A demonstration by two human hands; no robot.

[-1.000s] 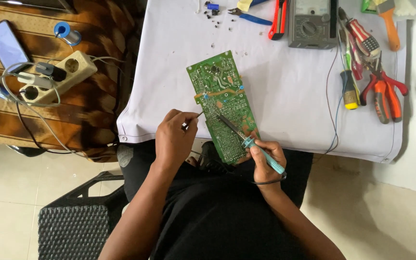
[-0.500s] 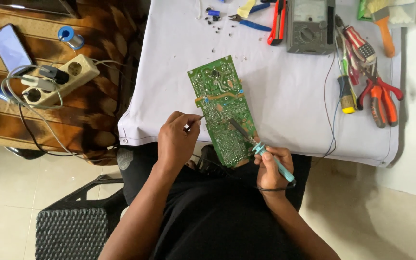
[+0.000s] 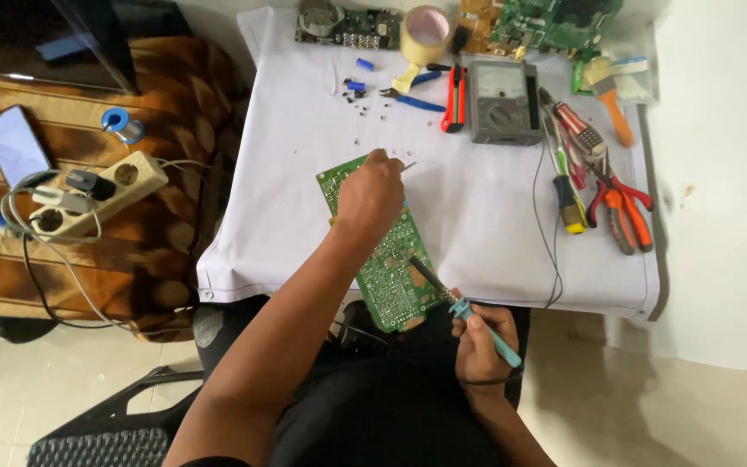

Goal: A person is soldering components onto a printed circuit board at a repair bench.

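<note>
Green circuit board (image 3: 391,268) lying flat on the white-covered tabletop (image 3: 494,225), near edge overhanging toward the lap. Left hand (image 3: 372,192) reaching over the far end, grip pinched narrow on a small metal bit. Right hand (image 3: 482,333) closed around the blue-handled soldering iron (image 3: 464,310), tip on the board. Light, stiff, probably fragile; best taken by bare edges.

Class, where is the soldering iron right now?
In the head view, the soldering iron is in the right hand at the table's near edge, its tip over the green circuit board.
</note>
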